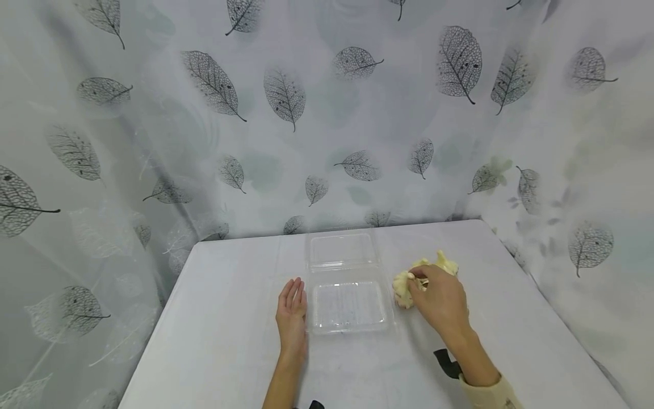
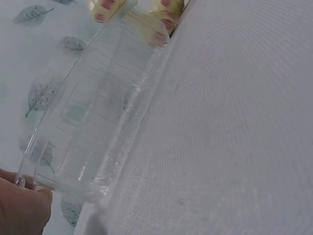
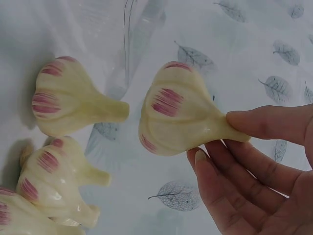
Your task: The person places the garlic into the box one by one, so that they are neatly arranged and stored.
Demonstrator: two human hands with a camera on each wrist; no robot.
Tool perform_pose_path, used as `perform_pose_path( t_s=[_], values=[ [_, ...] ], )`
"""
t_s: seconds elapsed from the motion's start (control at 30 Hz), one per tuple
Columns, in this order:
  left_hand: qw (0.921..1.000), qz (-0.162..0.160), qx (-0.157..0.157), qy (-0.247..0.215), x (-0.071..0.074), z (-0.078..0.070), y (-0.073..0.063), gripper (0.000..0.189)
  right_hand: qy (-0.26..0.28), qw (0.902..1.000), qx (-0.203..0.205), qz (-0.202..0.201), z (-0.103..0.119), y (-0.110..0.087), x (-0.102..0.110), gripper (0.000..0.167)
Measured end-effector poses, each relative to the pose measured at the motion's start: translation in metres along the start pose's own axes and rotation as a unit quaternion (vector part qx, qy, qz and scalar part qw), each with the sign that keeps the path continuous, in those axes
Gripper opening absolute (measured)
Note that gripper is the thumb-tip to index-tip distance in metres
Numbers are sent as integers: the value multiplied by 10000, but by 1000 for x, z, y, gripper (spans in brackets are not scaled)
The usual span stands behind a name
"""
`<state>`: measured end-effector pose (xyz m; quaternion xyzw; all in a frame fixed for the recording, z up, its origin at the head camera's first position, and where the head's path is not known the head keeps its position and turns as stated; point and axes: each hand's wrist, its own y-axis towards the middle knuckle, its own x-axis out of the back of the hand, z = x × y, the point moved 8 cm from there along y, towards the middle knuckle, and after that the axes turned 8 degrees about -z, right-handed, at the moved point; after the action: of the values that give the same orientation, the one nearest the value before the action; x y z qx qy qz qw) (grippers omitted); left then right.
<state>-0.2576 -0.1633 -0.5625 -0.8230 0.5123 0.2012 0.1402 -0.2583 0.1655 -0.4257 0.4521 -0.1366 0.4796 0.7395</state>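
Between the hands, the clear plastic clamshell box lies open and bare, flat left hand touching it, right hand pinching a cream, pink-streaked garlic bulb.

A cream knitted sleeve cuff and a black wrist strap sit at five o'clock; the other forearm is bare.

No legible text, label, brand, number or sign appears in any view. The clear plastic clamshell container, the pale garlic bulbs and the leaf-patterned white cloth carry no readable markings.
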Motion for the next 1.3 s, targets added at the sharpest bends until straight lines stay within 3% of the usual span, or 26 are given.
perform_pose_path(
  t_s=[1.07,1.3],
  values=[
    [9999,-97,18,42,1,0,1,63,97,9995,-6,316,20,10,-39,14],
    [9999,-104,6,26,0,0,0,63,178,9994,176,258,23,11,-47,12]
  ],
)
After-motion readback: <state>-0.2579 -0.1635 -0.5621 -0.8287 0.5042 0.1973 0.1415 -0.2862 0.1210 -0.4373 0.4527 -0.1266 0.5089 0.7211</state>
